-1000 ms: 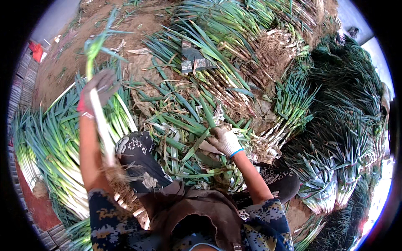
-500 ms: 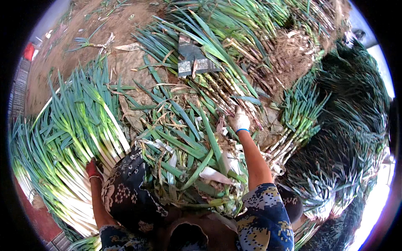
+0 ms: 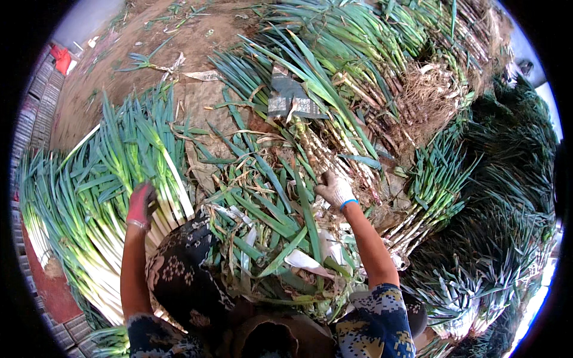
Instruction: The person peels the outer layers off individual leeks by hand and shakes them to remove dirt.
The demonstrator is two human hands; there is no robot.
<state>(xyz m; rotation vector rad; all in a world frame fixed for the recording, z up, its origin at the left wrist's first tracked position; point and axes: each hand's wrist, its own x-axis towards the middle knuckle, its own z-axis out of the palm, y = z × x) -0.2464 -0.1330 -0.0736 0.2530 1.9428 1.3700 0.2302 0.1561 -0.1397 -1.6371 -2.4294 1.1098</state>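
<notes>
My left hand point(image 3: 141, 206), in a red glove, hovers over the pale stems of a large pile of cleaned green onions point(image 3: 107, 238) at the left. Its fingers are loosely bent and apart, with nothing in them. My right hand point(image 3: 337, 190), in a white glove with a blue wristband, is closed at the root end of an uncleaned green onion point(image 3: 311, 149). That stalk lies at the near edge of a heap of unpeeled green onions point(image 3: 358, 107), its leaves pointing away from me. The right fingertips are partly hidden.
Stripped leaves and peelings point(image 3: 268, 215) are heaped between my arms. A dark printed scrap point(image 3: 289, 98) lies on the onions ahead. A smaller onion bunch point(image 3: 439, 185) and a big dark green stack point(image 3: 507, 179) stand at the right. Bare soil point(image 3: 131, 77) stretches to the far left.
My left hand has risen from the pale stems and moved slightly farther away. My right hand has drawn a little toward me and left, at the stalk's root end. The whole view has shifted slightly.
</notes>
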